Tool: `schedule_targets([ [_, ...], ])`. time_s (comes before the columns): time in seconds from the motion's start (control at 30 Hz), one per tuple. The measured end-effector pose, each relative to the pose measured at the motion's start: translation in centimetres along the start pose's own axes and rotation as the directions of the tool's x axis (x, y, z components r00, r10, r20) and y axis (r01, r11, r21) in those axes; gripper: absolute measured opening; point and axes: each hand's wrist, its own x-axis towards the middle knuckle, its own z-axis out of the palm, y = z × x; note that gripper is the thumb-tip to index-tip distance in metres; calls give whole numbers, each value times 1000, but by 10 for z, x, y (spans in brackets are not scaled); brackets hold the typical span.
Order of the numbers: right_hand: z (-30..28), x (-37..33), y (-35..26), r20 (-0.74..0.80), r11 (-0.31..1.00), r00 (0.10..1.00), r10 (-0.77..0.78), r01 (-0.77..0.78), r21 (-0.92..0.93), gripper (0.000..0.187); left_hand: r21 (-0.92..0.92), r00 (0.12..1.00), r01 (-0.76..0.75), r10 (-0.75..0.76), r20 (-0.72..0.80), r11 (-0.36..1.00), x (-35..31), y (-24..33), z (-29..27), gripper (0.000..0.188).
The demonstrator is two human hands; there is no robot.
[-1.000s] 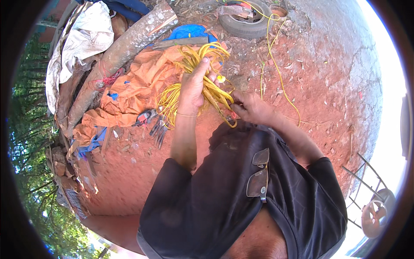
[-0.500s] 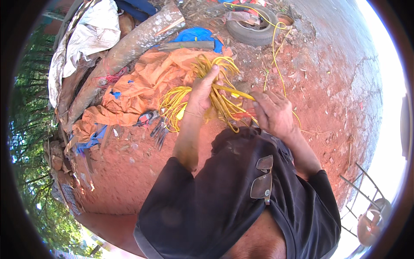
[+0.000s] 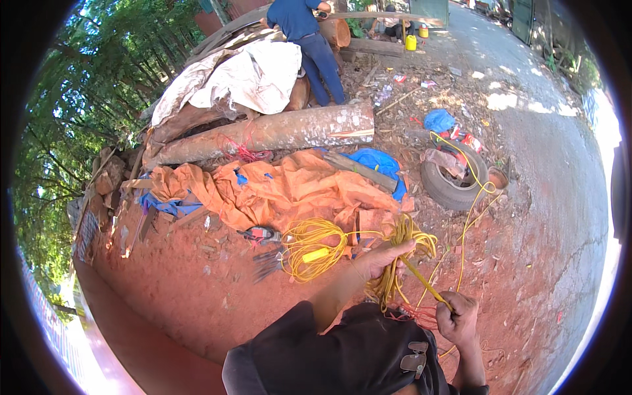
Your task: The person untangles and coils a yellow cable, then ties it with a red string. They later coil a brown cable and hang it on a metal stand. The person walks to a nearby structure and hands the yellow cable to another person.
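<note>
My left hand (image 3: 378, 261) is closed around the middle of a thick bundle of looped yellow cable (image 3: 390, 287), its loops sticking out above and below the fist. From this bundle a doubled stretch of cable runs taut, down and right, to my right hand (image 3: 458, 320), which is closed on it. Beyond my left wrist a second coil of thin yellow cable (image 3: 332, 249) lies on the red soil, with a yellow piece inside it. A strand links that coil toward the bundle. Thin red string (image 3: 428, 318) shows between my hands, partly hidden.
A crumpled orange tarp (image 3: 289, 184) lies ahead, before a long log (image 3: 263, 136). Near the coil are a red-and-black tool (image 3: 259, 234) and dark rods (image 3: 267, 264). Yellow cable trails over a tyre (image 3: 431, 182) at right. Another person (image 3: 315, 56) stands behind the log.
The view has tilted up, bringing the person and road into sight. My right hand has moved down and farther from my left, drawing the cable out longer; both keep their hold.
</note>
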Motion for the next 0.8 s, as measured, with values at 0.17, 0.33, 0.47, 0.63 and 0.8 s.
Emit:
schedule_targets([
  [0.17, -15, -2, 19, -123, 992, 989, 80, -67, 109, 8, -151, 992, -41, 59, 116, 988, -5, -16, -3, 33],
  [0.33, -47, -19, 16, 9, 995, 1000, 27, -28, 91, 7, -124, 997, -4, 14, 80, 992, -5, -18, -4, 42],
  [0.47, -78, -44, 8, -2, 988, 991, 137, -136, 67, 9, -103, 997, 33, -25, 76, 994, 4, -21, 0, 50],
  [0.63, -117, -81, 2, -35, 973, 973, 230, -229, 41, 12, -43, 994, 67, -63, 88, 997, 17, -30, 7, 49],
  [0.8, -146, -137, 25, -272, 923, 889, 368, -384, -8, 11, -39, 995, 86, -88, -36, 995, 20, -22, 6, 47],
])
